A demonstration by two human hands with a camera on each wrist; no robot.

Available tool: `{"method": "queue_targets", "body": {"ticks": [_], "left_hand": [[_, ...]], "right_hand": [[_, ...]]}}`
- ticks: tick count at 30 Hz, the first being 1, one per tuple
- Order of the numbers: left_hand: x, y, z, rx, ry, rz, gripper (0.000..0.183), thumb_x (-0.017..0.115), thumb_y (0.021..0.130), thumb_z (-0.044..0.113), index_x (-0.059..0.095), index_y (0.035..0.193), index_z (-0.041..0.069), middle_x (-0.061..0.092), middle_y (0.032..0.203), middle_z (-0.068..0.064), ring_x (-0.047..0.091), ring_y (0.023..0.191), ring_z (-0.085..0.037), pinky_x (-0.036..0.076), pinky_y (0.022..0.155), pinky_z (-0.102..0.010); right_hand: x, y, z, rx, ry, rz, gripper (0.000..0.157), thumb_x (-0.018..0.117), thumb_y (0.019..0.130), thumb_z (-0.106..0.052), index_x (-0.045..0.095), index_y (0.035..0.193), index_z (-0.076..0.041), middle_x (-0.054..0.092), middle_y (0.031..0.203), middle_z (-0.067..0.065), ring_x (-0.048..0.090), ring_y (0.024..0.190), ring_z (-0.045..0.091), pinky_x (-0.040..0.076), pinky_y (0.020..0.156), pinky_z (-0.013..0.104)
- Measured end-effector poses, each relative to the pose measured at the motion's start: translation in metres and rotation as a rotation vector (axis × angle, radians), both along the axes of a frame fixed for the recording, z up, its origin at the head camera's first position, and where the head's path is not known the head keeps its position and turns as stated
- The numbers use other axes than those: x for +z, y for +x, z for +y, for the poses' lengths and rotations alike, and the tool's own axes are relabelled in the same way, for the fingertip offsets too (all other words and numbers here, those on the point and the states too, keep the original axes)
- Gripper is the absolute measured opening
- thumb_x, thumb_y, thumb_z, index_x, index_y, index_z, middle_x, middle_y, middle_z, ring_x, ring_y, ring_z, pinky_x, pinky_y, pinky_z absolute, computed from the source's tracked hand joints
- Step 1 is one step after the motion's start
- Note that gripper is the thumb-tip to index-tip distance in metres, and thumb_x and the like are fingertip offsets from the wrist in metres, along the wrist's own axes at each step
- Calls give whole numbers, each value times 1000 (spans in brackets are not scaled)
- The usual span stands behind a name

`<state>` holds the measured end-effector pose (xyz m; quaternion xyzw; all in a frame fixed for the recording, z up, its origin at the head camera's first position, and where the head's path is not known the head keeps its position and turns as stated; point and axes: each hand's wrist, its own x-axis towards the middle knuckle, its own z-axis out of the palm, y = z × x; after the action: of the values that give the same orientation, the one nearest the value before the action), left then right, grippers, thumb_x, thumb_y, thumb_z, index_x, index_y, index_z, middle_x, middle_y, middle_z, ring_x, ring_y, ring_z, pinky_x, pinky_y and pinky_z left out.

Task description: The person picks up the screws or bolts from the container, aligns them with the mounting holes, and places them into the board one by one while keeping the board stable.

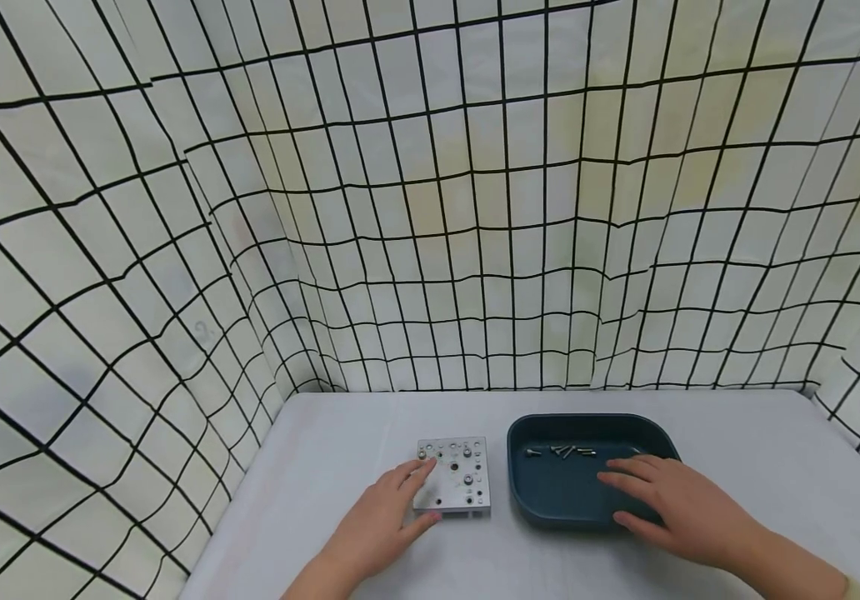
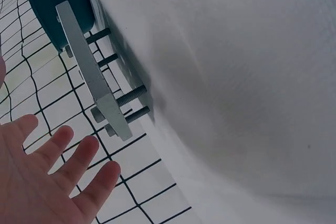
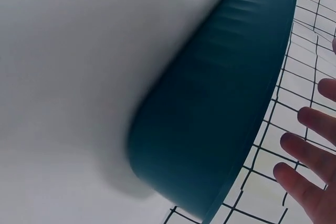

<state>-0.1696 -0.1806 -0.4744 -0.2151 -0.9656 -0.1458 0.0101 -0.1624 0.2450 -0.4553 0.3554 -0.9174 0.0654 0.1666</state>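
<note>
One tray (image 1: pixel 561 498), long axis crosswise; one flat plate (image 1: pixel 448 485), its screws (image 2: pixel 131 96) downward; left grip (image 1: pixel 383 518), right grip (image 1: pixel 679 502) relaxed, empty.

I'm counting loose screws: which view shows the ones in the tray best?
The head view: it looks down into the blue tray, showing the loose screws. Both wrist views show only the tray's outer wall, hiding them.
</note>
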Motion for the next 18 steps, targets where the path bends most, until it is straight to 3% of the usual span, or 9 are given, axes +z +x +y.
{"method": "queue_targets", "body": {"ticks": [9,13,18], "left_hand": [[-2,-9,-5,76,94,-134,82,55,93,62,26,158,21,44,146,-7,48,130,-27,42,101,-50],[-3,-12,-8,114,127,-186,83,58,92,60,27,158,22,48,140,-7,56,117,-22,47,93,-49],[-4,-17,-11,166,169,-287,85,60,91,60,22,159,26,52,123,1,55,89,-14,47,70,-37]], "right_hand": [[7,-13,-5,17,14,-34,36,68,93,-44,69,122,-24,65,118,-7,63,105,15,52,84,42],[10,-19,-8,18,13,-52,29,67,94,-43,70,118,-26,65,112,-11,63,101,12,53,82,39],[17,-26,-15,-1,35,-141,25,67,94,-39,71,115,-26,64,106,-15,62,97,9,53,80,37]]}}
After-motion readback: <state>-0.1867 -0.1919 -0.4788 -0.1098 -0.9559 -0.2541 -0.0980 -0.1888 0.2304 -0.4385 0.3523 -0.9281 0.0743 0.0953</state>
